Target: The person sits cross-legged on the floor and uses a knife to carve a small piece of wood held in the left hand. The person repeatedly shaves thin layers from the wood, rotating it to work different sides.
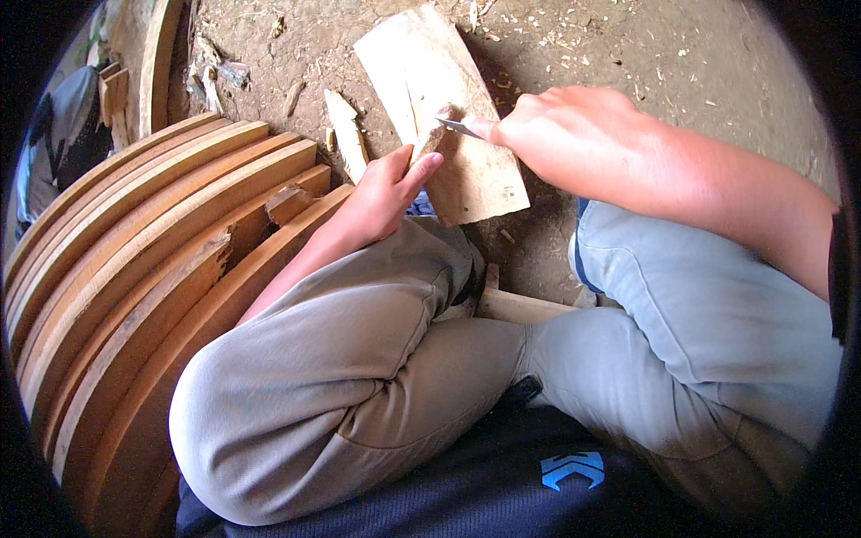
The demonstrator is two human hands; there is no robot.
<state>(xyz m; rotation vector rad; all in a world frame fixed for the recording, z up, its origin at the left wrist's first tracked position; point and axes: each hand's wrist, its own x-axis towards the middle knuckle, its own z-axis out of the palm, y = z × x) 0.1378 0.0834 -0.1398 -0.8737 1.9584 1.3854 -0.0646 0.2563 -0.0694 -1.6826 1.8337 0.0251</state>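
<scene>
My left hand (387, 190) is closed around a short, rough brown piece of wood (430, 141), its thumb lying along it. My right hand (560, 125) grips a knife (460, 128); its handle is hidden in the fist and the blade points left, against or just over the upper part of the wood piece. Beneath both lies a wide, pale wooden board (480, 184), tilted, with a crack near its left side. A pale split offcut (346, 125) rests on the ground left of the board.
Several long planks (179, 233) stand side by side along the left, one with a broken end. The dirt floor (682, 72) is strewn with wood shavings. My bent legs (305, 386) fill the lower part. A dark cloth (76, 125) is at the far left.
</scene>
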